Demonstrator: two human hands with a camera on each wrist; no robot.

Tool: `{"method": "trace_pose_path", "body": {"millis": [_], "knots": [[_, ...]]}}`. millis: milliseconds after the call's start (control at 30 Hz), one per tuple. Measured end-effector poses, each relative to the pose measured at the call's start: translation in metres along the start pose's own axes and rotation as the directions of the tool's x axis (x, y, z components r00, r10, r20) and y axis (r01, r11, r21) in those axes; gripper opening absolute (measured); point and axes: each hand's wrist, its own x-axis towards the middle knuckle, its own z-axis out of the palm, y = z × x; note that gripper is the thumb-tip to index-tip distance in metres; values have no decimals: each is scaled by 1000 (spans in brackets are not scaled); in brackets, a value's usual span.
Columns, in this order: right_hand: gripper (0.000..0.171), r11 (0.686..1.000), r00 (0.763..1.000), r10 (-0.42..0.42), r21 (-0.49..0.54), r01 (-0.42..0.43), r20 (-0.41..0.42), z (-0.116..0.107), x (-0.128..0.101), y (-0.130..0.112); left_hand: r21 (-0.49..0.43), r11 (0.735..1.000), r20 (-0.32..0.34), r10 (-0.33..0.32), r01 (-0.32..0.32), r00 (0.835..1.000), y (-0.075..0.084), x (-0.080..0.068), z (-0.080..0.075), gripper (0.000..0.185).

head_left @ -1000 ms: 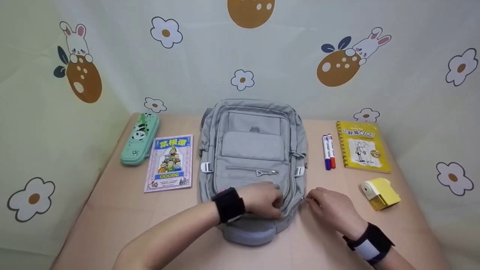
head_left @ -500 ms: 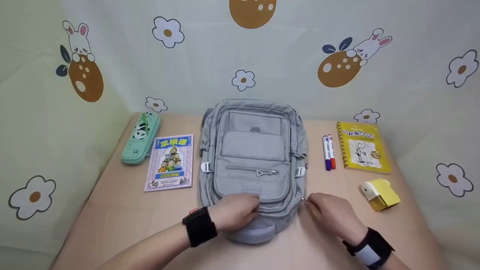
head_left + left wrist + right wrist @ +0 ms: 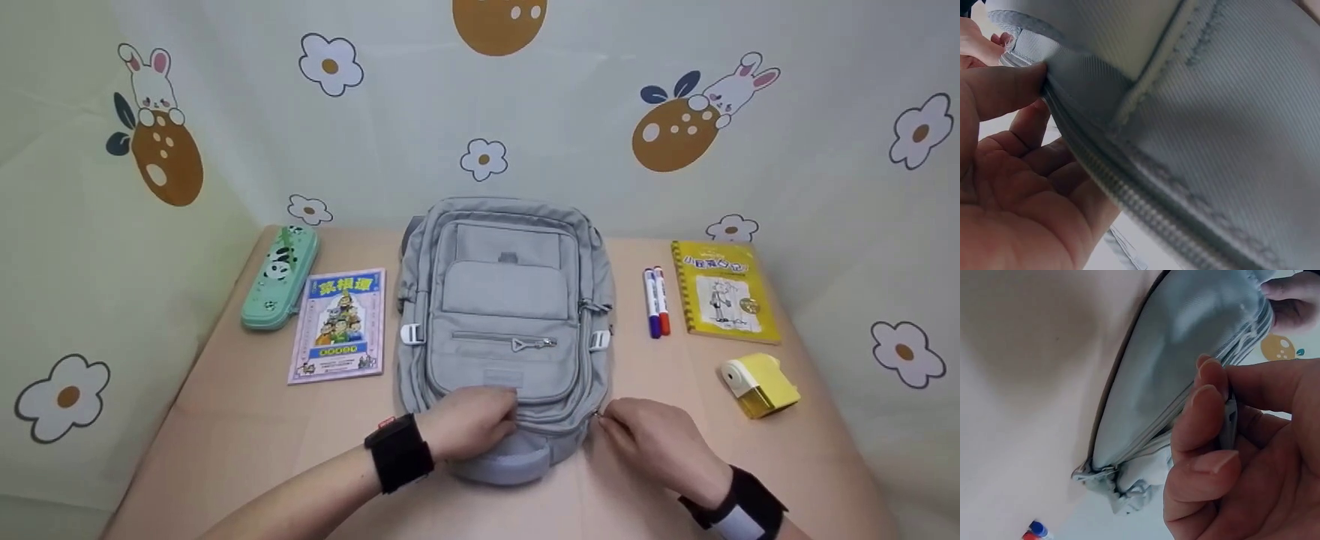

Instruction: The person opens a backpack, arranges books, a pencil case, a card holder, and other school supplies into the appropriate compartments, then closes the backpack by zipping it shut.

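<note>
A grey backpack [image 3: 508, 300] lies flat in the middle of the table, its bottom end toward me. My left hand [image 3: 466, 421] grips the fabric at the bag's near end; in the left wrist view the thumb [image 3: 1008, 93] and fingers pinch a fold of the backpack [image 3: 1202, 112] beside its zipper track. My right hand [image 3: 646, 442] is at the bag's lower right corner. In the right wrist view its fingers [image 3: 1202, 433] pinch a grey zipper pull [image 3: 1229, 423] next to the backpack [image 3: 1185, 360].
Left of the bag lie a green panda pencil case [image 3: 280, 276] and a comic booklet [image 3: 340, 324]. To the right are two markers [image 3: 656, 301], a yellow spiral notebook [image 3: 724, 291] and a yellow pencil sharpener [image 3: 759, 385]. Patterned backdrop walls [image 3: 570, 135] enclose the table.
My left hand slid from the bag's lower middle to its near left end and gripped the fabric. My right hand drew slightly nearer along the lower right edge, still on the zipper pull.
</note>
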Motion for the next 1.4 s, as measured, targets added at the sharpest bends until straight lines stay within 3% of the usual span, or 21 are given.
{"method": "trace_pose_path", "body": {"millis": [233,467,733,1033,1400], "knots": [[12,1000,997,-6,29,4,71,-5,-1,-15,-20,1000,-28,3,-3,1000,2,1,2,9],[24,994,994,-108,-1,108,1,-3,-6,-27,12,999,-60,44,-43,997,-2,0,6,9],[21,996,995,-81,27,79,52,-4,-2,-28,23,996,-79,83,-81,993,-8,-5,7,6],[18,998,996,-61,40,58,68,-4,0,-25,56,995,-129,86,-80,988,-22,-31,7,10],[28,998,997,-56,15,56,47,-4,-3,-25,2,999,-187,35,-35,982,-53,-66,3,13]]}}
